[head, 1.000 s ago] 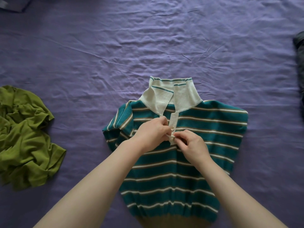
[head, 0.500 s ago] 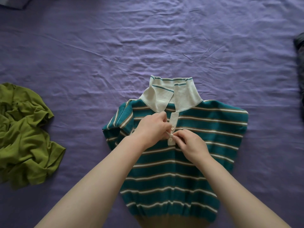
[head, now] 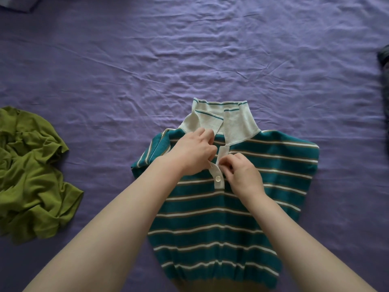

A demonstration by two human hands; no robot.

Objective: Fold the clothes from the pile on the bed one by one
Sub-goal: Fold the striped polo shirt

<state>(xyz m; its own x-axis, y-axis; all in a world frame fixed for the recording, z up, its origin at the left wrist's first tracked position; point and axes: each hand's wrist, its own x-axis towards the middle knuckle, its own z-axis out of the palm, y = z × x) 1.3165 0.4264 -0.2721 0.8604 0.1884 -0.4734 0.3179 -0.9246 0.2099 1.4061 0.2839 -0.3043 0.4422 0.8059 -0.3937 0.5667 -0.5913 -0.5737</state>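
Fingers: both hands pinch the white button placket (head: 219,175) of the teal striped knit polo shirt (head: 221,207).
Left hand (head: 195,154): grips the placket's left edge.
Right hand (head: 242,173): pinches just beside it.
Shirt: flat on the purple bedsheet (head: 189,60).
Pile: crumpled olive-green garment (head: 31,175), well left.

One striped polo shirt (head: 221,218) lies on the bed (head: 189,60), with one white button (head: 217,177) showing on its placket. One crumpled green garment (head: 31,175) lies at the left, one dark item (head: 384,60) sits at the right edge, and one bluish piece (head: 16,3) is at the top left corner. Two hands are at the shirt: one left hand (head: 193,152) and one right hand (head: 242,175).
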